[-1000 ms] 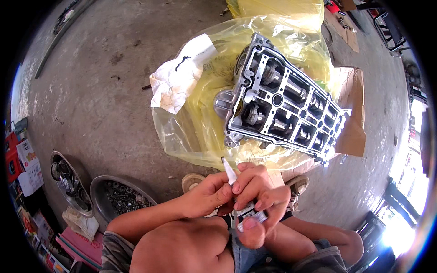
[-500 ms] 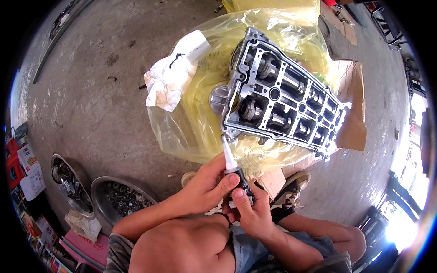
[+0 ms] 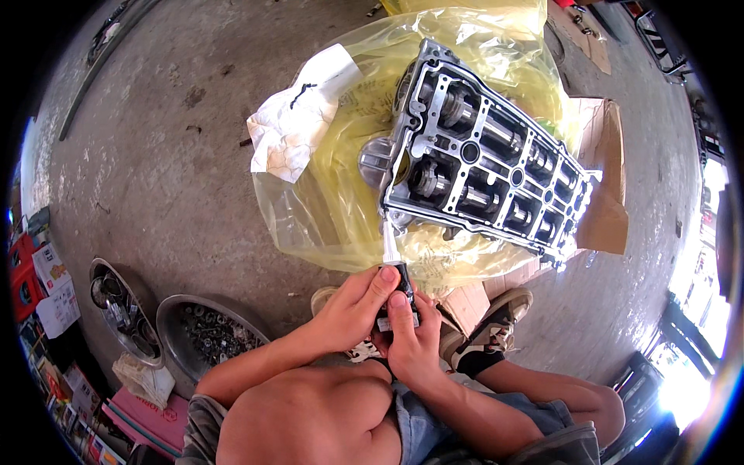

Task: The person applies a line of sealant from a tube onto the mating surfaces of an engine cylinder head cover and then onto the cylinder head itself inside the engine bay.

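Left hand [image 3: 350,308]: thumb and fingers closed around the black tube [image 3: 405,280]. Right hand [image 3: 415,341]: gripping the same tube lower down, thumb laid along it. Tube location: just below the centre of the frame, white nozzle [image 3: 390,246] directed up at the lower-left corner of the metal engine housing [image 3: 496,167]. From where I stand, tip contact cannot be confirmed. Yellow plastic sheeting [image 3: 318,225] lies beneath the housing.

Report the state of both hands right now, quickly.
Left hand: closed, holding the black tube near its white nozzle.
Right hand: closed, holding the same tube lower down.
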`<state>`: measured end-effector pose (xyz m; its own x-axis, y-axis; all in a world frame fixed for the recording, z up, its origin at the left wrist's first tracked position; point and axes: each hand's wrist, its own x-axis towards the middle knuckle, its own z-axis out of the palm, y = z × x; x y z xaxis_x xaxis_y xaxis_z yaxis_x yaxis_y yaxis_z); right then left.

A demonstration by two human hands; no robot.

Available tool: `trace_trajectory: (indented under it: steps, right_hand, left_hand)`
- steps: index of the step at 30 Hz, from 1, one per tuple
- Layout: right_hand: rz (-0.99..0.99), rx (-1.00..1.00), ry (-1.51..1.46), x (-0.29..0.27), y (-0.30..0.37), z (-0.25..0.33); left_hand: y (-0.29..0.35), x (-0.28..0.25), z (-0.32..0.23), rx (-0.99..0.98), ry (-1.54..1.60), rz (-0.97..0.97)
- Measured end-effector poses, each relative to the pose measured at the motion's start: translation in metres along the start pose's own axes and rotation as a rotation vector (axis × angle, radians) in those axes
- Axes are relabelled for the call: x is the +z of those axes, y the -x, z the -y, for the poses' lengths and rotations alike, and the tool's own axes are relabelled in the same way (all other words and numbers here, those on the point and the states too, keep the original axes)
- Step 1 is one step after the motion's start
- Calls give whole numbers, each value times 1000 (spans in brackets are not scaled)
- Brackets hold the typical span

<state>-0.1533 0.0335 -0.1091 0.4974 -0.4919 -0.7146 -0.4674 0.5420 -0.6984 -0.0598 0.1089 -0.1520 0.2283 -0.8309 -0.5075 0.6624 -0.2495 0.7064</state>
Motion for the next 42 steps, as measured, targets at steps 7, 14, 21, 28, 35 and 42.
trace_trajectory:
  steps: [7,14,21,28,35,42]
  right_hand:
    - [-32,4,-3,4,-3,-7]
    - [-17,6,40,7,1,-7]
    - [-61,-42,79,10,2,-7]
    - [-31,-144,170,6,-3,-18]
    - [-26,-160,185,5,-5,-19]
    - [-5,-121,140,6,-1,-16]
  left_hand:
    - [1,3,-14,-75,-44,-85]
    - [1,1,-9,-59,-52,-95]
    - [2,1,-14,-100,-18,-93]
    - [2,-1,-9,-56,-40,-71]
    - [2,0,-9,-90,-35,-83]
    - [4,-1,-6,-75,-37,-80]
